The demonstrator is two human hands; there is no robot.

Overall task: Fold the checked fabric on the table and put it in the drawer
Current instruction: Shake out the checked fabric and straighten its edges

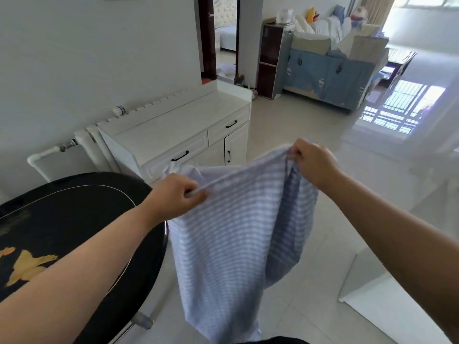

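Both of your hands are pinching the checked fabric (238, 219) along its top edge, left hand (173, 197) and right hand (314, 162) clamped shut, the cloth hanging beyond the black table's (74, 219) right edge, drawers (173, 155) closed.

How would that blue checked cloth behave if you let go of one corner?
Probably it would flop down at once: the checked fabric hangs limp and creased between the left hand and right hand. It looks thin and light, since pinched fingertips alone carry it. It seems unlikely to slip, bunched in each grip.
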